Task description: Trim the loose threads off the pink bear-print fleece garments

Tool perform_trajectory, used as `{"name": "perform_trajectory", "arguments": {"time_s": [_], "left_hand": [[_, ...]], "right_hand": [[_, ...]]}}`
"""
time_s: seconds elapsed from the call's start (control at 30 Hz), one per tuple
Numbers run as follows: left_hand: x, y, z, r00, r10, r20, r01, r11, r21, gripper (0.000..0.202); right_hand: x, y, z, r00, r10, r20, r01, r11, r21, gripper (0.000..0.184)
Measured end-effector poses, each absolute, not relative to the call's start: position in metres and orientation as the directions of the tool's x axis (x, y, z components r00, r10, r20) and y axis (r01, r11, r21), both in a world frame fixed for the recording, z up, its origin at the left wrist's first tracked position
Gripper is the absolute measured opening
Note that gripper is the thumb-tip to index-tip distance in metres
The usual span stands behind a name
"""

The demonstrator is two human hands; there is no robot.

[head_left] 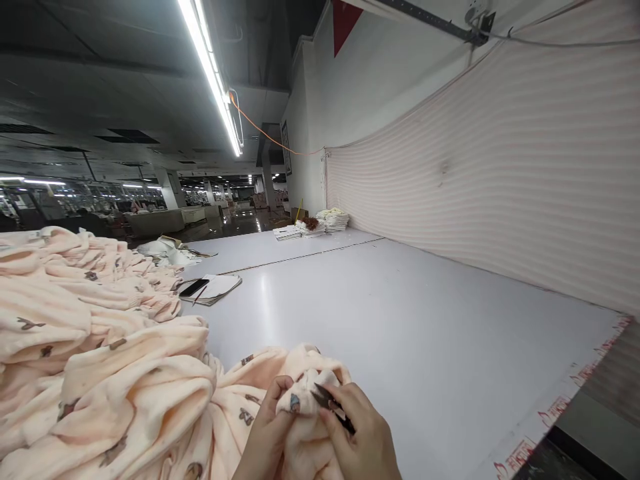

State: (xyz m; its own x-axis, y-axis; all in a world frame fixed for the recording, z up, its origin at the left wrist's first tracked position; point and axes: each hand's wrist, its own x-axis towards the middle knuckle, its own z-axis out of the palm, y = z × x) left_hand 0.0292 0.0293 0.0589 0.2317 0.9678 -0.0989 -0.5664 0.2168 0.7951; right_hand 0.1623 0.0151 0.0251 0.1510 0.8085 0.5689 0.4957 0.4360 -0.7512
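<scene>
Near the front edge of the table, my left hand [273,423] pinches a fold of pale peach, fluffy printed fabric [313,437] between thumb and fingers. My right hand [363,430] is closed around small dark thread snips [327,399], whose pointed blades lie against the gathered cloth just right of my left fingertips. Whether the blades touch a thread cannot be made out. From my hands the fabric runs leftward into a large heap of the same peach cloth [135,380] with small brown prints.
A notebook [223,288] with a black phone [194,288] and a pen lies beyond the heap. Stacks of folded cloth [333,220] stand at the table's far end. A striped cloth sheet [480,167] hangs along the right side. White plastic wrapping [165,250] lies at the far left.
</scene>
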Motion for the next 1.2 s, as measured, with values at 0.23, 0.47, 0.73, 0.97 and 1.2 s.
{"name": "perform_trajectory", "arguments": {"time_s": [0.23, 0.47, 0.73, 0.97, 1.2], "left_hand": [[0.023, 0.031, 0.054, 0.311, 0.947, -0.076, -0.600, 0.258, 0.757, 0.038], [0.019, 0.031, 0.044, 0.356, 0.934, -0.019, -0.599, 0.243, 0.763, 0.036], [-0.002, 0.009, 0.024, 0.447, 0.891, -0.071, -0.537, 0.331, 0.776, 0.033], [-0.036, -0.019, 0.020, 0.621, 0.757, -0.201, -0.484, 0.572, 0.662, 0.052], [-0.029, -0.029, 0.033, 0.471, 0.858, -0.204, -0.498, 0.449, 0.742, 0.060]], "right_hand": [[0.161, 0.010, 0.025, 0.094, 0.810, 0.578, 0.427, 0.492, -0.759, 0.023], [0.166, 0.000, 0.037, 0.062, 0.857, 0.511, 0.421, 0.442, -0.792, 0.020], [0.174, -0.020, 0.032, 0.210, 0.888, 0.409, 0.261, 0.352, -0.899, 0.016], [0.150, -0.012, -0.020, 0.408, 0.900, 0.155, -0.160, 0.238, -0.958, 0.035], [0.072, -0.044, -0.046, 0.338, 0.923, 0.186, -0.299, 0.293, -0.908, 0.034]]}}
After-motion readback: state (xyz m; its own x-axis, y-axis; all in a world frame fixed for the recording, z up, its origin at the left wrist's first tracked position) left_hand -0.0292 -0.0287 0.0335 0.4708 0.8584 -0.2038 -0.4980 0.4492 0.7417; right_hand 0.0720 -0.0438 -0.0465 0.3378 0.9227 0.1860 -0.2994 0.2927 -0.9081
